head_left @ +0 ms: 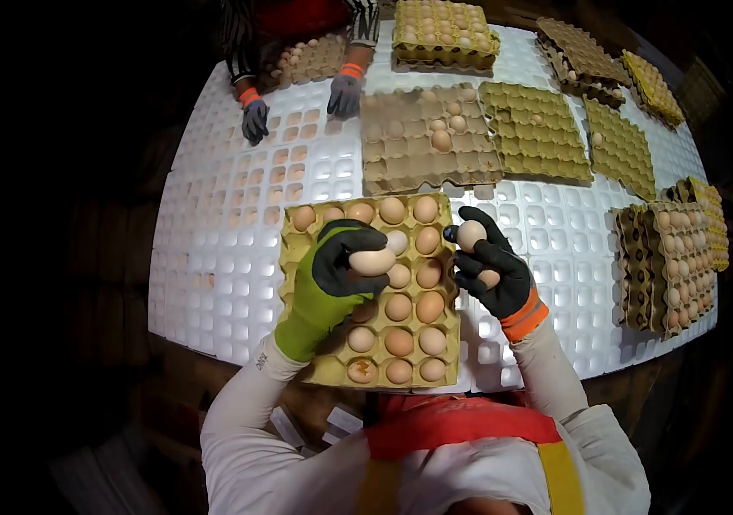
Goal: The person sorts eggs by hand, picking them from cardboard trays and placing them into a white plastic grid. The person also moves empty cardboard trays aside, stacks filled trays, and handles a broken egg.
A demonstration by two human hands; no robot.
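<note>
A yellowish egg tray lies in front of me, with brown and pale eggs in many of its cups. My left hand, in a green and black glove, is closed on a pale egg above the tray's left part and hides some cups. To the right of the tray, my right hand, in a black glove with an orange cuff, grips two eggs: one egg near the fingertips and another egg lower in the palm. One egg in the nearest row has a yellow-orange smear on it.
A white dimpled table carries it all. Beyond my tray lie a grey tray and an olive tray with few eggs. Stacked egg trays stand right. Across the table, another person's gloved hands reach in near a tray.
</note>
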